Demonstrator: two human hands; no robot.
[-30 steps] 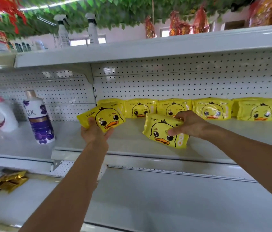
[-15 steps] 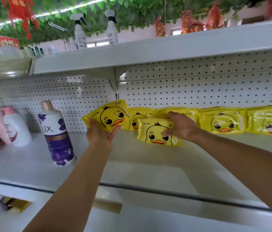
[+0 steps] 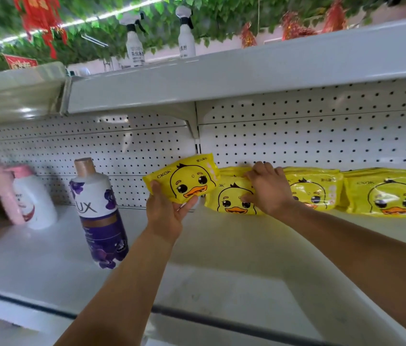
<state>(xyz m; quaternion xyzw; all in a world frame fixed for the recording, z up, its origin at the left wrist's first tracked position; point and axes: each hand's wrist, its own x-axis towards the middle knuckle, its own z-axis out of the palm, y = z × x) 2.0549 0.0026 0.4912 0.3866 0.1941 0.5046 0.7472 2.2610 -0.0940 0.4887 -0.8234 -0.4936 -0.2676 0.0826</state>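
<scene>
My left hand (image 3: 165, 211) grips a yellow duck-print pack (image 3: 184, 179) from below and holds it up off the white shelf (image 3: 221, 245), tilted. My right hand (image 3: 268, 189) holds a second yellow duck pack (image 3: 229, 199) by its top right part; this pack stands against the pegboard back wall, in front of another pack (image 3: 234, 171) of the same kind. To the right, more yellow duck packs (image 3: 314, 188) (image 3: 386, 193) stand in a row along the wall.
A purple and white Lux bottle (image 3: 98, 211) stands left of my left hand. Further left are a white bottle with a pink cap (image 3: 33, 196) and blurred pink bottles. An upper shelf (image 3: 221, 78) overhangs, carrying two white spray bottles (image 3: 135, 36).
Both hands have moved deeper into the shelf with their packs. The right-hand pack went from mid-shelf back to the row at the wall. The view moved closer and leftward.
</scene>
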